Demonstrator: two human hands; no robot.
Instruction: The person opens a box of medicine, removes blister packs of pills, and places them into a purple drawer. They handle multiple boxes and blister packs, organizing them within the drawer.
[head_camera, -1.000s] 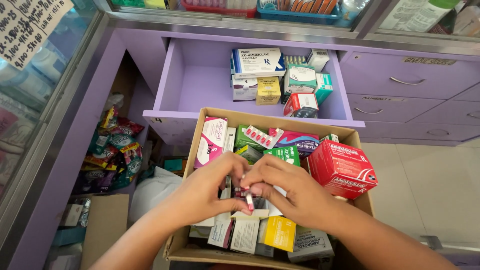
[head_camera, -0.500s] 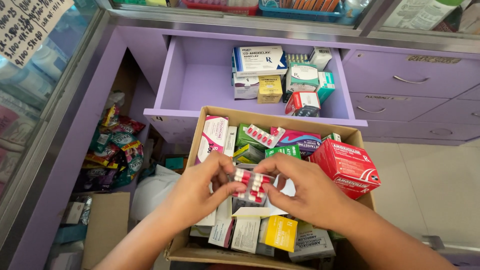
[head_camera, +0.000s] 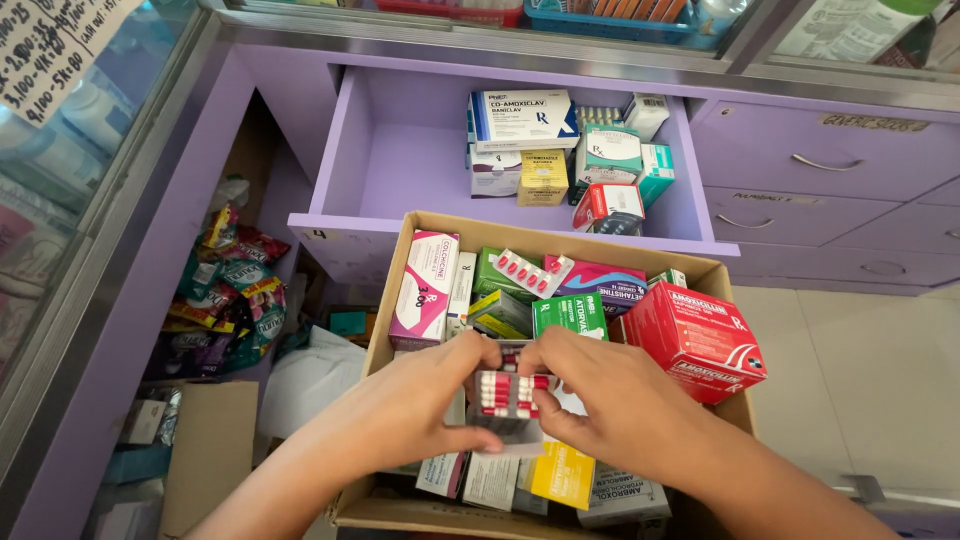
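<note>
Both hands hold a stack of blister strips with red and white capsules over an open cardboard box. My left hand grips the stack's left side, thumb underneath. My right hand closes on its right side. The box is packed with medicine cartons: a pink and white carton at the left, green cartons in the middle, a red carton at the right, a yellow one near the front.
An open purple drawer behind the box holds several medicine cartons at its right end. Closed purple drawers stand to the right. Snack packets and a flat cardboard piece lie at the left beside a glass cabinet.
The hands have drawn the blister strips together into a tighter upright stack and lowered them slightly toward the box. The view has tilted a little.
</note>
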